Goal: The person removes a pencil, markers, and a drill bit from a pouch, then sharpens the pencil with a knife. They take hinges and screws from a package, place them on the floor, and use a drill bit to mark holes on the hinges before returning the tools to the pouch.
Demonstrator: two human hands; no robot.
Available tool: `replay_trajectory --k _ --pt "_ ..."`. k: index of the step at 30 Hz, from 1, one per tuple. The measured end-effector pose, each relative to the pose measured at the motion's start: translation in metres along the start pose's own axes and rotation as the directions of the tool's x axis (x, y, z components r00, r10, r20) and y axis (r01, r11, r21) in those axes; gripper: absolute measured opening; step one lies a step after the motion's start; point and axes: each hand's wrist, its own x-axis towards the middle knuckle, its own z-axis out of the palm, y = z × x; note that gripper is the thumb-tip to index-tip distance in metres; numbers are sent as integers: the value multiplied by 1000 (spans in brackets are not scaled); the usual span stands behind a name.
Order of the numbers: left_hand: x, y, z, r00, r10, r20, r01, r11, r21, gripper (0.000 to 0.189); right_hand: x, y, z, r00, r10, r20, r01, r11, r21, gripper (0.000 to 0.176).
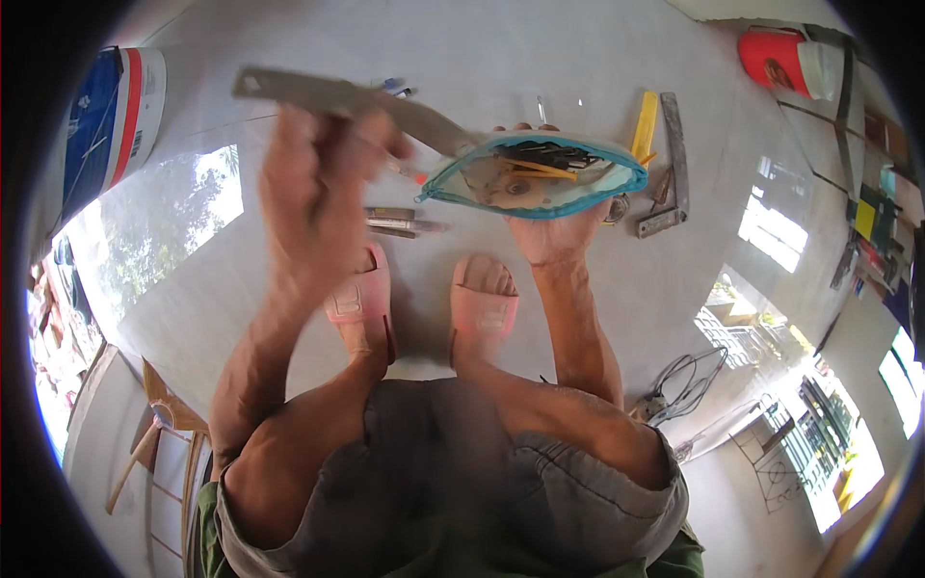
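In my left hand [323, 183], smeared by motion, is a long flat grey metal strip [318, 91] with a hole near its outer end. The other end of the strip reaches the left part of a zip pouch [540, 209] with turquoise trim. My right hand [554, 236] supports that pouch from beneath, its fingertips showing behind the far rim. The pouch gapes open; dark slim metal pieces [549, 152] and a yellow stick [541, 173] lie inside. Below my left hand, on the floor, are several slim handled tools [400, 223].
Right of the pouch lie a yellow tool [646, 125] and a grey metal square [682, 164]. Small blue-capped items [393, 87] lie ahead. A blue and white bucket [116, 125] stands left, a red container [771, 60] far right. Coiled cable [689, 380] lies by my right knee.
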Motion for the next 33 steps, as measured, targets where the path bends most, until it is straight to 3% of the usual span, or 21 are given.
replay_trajectory --k 1,3,4,6,8,10,13,16,19,21,23,26,28,33 --pt "15 -12 -8 997 -44 -66 49 996 69 10 0 -2 -6 999 33 -8 -33 999 34 77" --pt "27 -56 -21 978 -176 -113 187 978 92 11 -6 -9 8 1000 11 18 -13 992 125 68" --pt "31 -78 -19 968 -238 -77 246 962 117 12 -8 -13 13 1000 -3 29 -2 986 167 65" --pt "29 -113 -8 928 -374 -3 369 913 175 14 -10 -15 3 994 -112 -3 110 983 -147 70" --pt "20 -135 11 881 -460 115 432 878 204 15 -14 -17 -4 991 -134 -7 128 963 -238 74" --pt "16 -139 28 841 -496 214 438 858 266 16 -18 -26 -3 997 -71 -1 71 990 -119 78" --pt "17 -144 42 824 -510 249 354 805 477 18 -21 -33 2 999 -15 45 8 989 149 79" --pt "18 -136 41 836 -524 164 423 805 416 20 -23 -35 0 998 -28 59 17 983 180 79" --pt "9 -79 34 975 -219 20 205 935 290 19 -25 -39 -2 995 -39 93 23 986 166 77" --pt "1 -34 30 978 -66 198 1 950 313 22 -24 -37 0 990 -64 129 43 986 162 75" --pt "-1 -14 37 859 195 474 -425 786 448 29 -25 -33 7 988 -63 139 42 988 149 74" --pt "-3 -10 65 835 190 516 -500 655 567 36 -26 -28 21 997 -54 46 49 992 113 74" --pt "-4 -7 79 867 160 473 -454 645 615 40 -31 -26 28 990 -72 -120 85 992 99 74" --pt "-7 -11 86 874 88 478 -411 660 629 41 -32 -25 27 970 -119 -211 99 990 -104 87"
